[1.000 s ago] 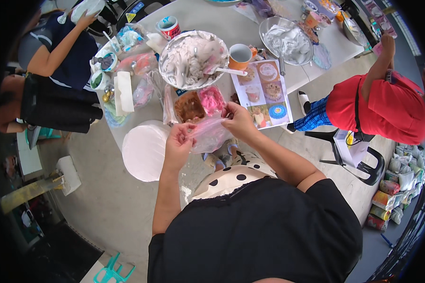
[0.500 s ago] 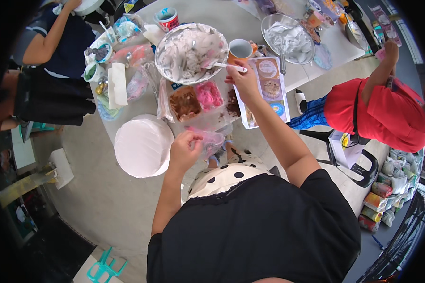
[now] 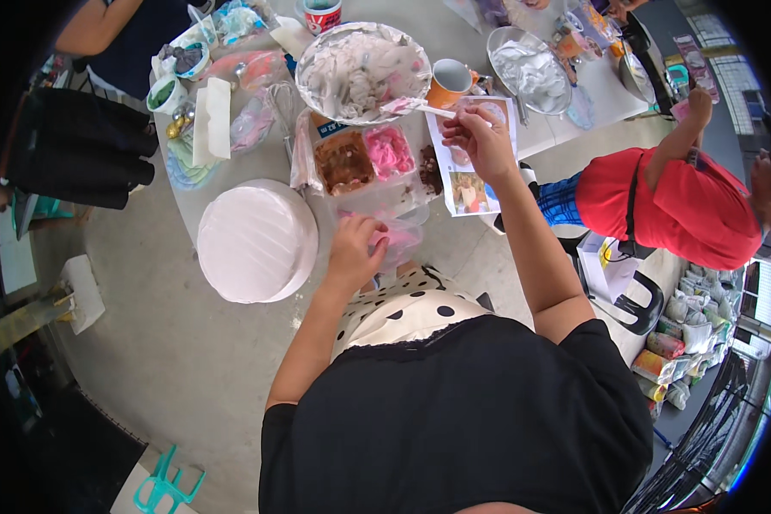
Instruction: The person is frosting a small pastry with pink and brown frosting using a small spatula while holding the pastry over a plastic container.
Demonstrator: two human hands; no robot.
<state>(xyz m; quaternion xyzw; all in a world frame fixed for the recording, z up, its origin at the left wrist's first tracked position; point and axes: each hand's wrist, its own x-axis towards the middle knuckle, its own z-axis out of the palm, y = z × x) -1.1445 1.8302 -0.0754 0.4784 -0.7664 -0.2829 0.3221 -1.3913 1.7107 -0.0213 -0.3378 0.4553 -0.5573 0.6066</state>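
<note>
In my right hand, closed around its handle, is a white spatula with pinkish-white cream on its blade. The blade hovers by the near right rim of a silvery mixing bowl full of pale, pink-streaked cream. My left hand has its fingers curled on a thin, clear plastic bag with pink in it, near the table edge. Just beyond are brown cream and bright pink cream in adjoining containers. To the left sits a round, white-covered cake shape.
Printed picture sheets lie beside an orange cup. A glass bowl of white cream stands farther right. A whisk rests left of the mixing bowl. One person in red is at right, another in dark clothes at left.
My right hand has moved right and slightly nearer, bringing the spatula's cream-covered blade up to the bowl's rim. My left hand has shifted right and farther from me. The whole view has shifted slightly.
</note>
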